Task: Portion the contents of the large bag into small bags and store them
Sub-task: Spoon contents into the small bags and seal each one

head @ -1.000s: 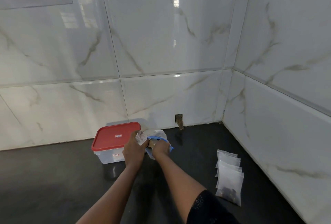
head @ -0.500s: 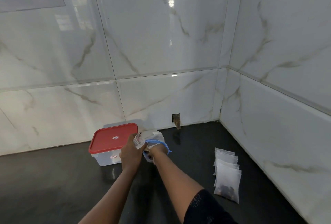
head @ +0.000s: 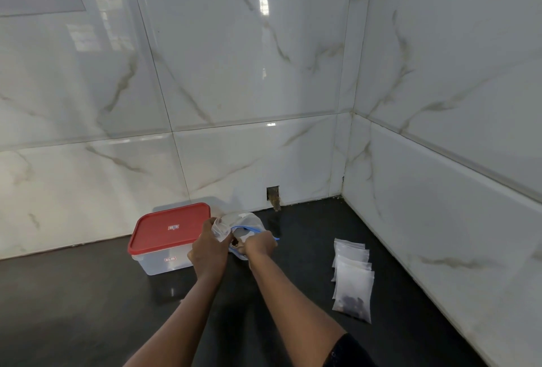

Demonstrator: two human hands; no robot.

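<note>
1. Little has moved since half a second ago: both hands remain together just right of the container, and the right hand (head: 260, 245) has dropped slightly, to the near lip of the large bag (head: 249, 221).
2. Left hand (head: 208, 252): fingers curled, pinching the open top of a clear small bag (head: 220, 230) and holding it up against the large bag's mouth.
3. Right hand: back toward the camera, fingers tucked in at the large bag's mouth. Cannot tell whether they pinch the contents or the bag edge. A bit of brown material shows between the two hands.
4. Container (head: 164, 261): clear box, red lid (head: 170, 227) shut, on the dark tabletop (head: 88, 308) close to the tiled wall (head: 234, 88). The left hand overlaps its right side in view.
5. Well right of the container: a row of small bags (head: 352, 278) lying flat and overlapping. The nearest one holds dark pieces at its near end.
6. Behind and right of the container: a small cut-out (head: 272, 193) at the wall's base.
7. Large bag: on the tabletop, touching the container's right side, crumpled. Blue zip strip (head: 255, 230) faces up and toward the person. Long axis not clear because of the crumpling and the hands in front.
8. Row of small bags: long axis runs from the wall toward the person.
</note>
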